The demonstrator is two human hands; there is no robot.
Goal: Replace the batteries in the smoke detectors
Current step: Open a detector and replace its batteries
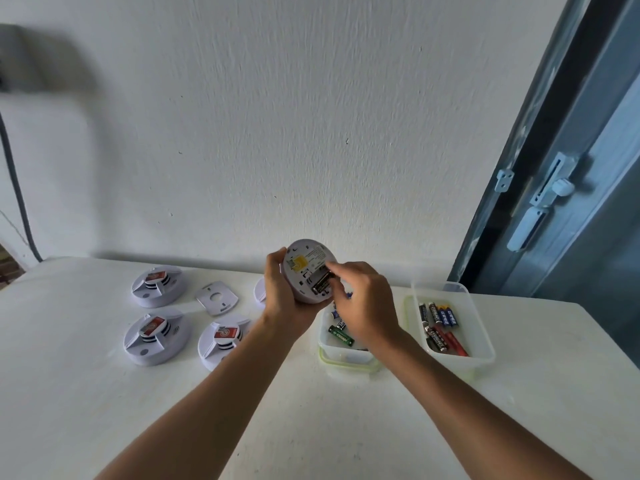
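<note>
My left hand (282, 296) grips a round white smoke detector (306, 263), raised above the table with its back facing me. Its battery bay is open and a black battery (320, 285) lies in it. My right hand (363, 306) reaches onto the bay from the right, with its curled fingers on that battery. Three more detectors (157, 285) (156, 339) (221, 342) lie face up on the white table at the left. Part of another detector (259, 289) shows behind my left wrist.
A grey mounting plate (216, 297) lies among the detectors. Two clear plastic tubs hold loose batteries: a green-rimmed tub (346, 362) under my right hand and a larger tub (481, 341) to its right. A white wall stands behind the table (104, 410), a blue door (571, 202) at right.
</note>
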